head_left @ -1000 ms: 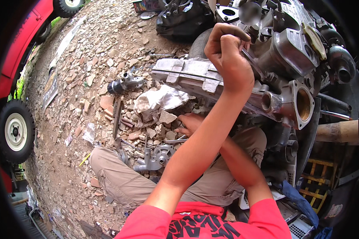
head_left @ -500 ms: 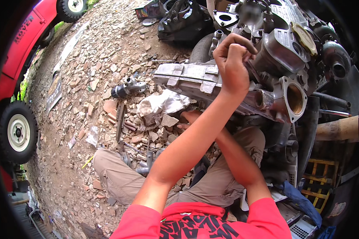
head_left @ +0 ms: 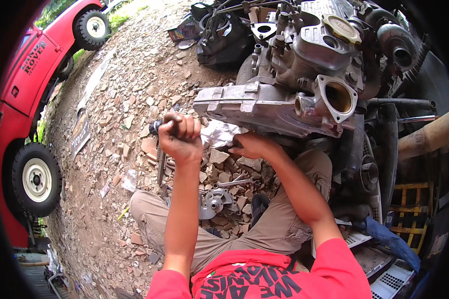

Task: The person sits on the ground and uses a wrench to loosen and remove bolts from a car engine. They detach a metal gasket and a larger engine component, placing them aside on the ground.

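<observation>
rubble-strewn dirt ground (head_left: 110, 149) lies under you, beside a red truck (head_left: 20, 99). your left hand (head_left: 180, 137) has dropped from the grey metal engine block (head_left: 284, 94) and hangs clenched, contents unseen. your right hand (head_left: 252, 145) reaches beneath the block's edge; its grip is hidden.

surface: rubble ground (head_left: 110, 164) | on it: water pump (head_left: 215, 202), wrench (head_left: 233, 183), engine block (head_left: 284, 94), white rag (head_left: 219, 133)
</observation>
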A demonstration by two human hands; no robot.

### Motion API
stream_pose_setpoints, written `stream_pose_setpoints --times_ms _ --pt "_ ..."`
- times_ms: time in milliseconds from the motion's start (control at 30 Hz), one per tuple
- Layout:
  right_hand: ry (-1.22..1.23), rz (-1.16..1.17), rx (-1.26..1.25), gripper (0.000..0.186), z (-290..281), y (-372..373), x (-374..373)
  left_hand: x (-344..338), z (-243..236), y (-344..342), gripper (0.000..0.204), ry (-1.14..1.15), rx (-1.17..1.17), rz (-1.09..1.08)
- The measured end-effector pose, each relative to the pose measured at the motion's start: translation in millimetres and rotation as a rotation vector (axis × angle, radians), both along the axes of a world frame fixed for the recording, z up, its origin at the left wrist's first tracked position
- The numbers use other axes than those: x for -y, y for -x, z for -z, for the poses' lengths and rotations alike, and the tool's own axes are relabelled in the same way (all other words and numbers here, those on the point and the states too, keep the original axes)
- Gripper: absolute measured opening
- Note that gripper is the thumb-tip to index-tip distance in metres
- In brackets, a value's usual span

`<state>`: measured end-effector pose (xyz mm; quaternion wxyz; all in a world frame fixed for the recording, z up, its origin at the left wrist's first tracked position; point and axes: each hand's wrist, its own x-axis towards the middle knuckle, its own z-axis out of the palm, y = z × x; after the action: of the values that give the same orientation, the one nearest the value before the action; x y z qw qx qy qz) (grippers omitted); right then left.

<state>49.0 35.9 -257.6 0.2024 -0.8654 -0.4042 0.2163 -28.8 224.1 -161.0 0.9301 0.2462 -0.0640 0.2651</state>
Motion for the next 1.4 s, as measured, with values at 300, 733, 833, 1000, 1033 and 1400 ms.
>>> stream_pose_setpoints --times_ms 300,733,833,1000,1033,1400 --pt "-0.43 -0.018 0.09 0.036 -99 71 11 -77 183 147 0.019 -0.064 -0.548 -0.121" --pt "-1.073 0.728 0.916 0.025 -125 125 26 -77 204 128 0.02 0.159 -0.901 -0.31" --pt "-0.876 0.791 0.378 0.021 -42 137 -4 -77 211 134 0.016 0.089 -0.97 -0.302" --pt "0.102 0.274 -0.184 0.048 89 149 -38 -80 213 142 0.013 -0.078 -0.897 -0.422" --pt "0.133 0.224 -0.251 0.051 99 152 -45 -78 204 144 0.014 -0.124 -0.903 -0.464" --pt "0.222 0.013 -0.176 0.089 174 208 -88 -105 231 183 0.015 -0.262 -1.176 -0.382"
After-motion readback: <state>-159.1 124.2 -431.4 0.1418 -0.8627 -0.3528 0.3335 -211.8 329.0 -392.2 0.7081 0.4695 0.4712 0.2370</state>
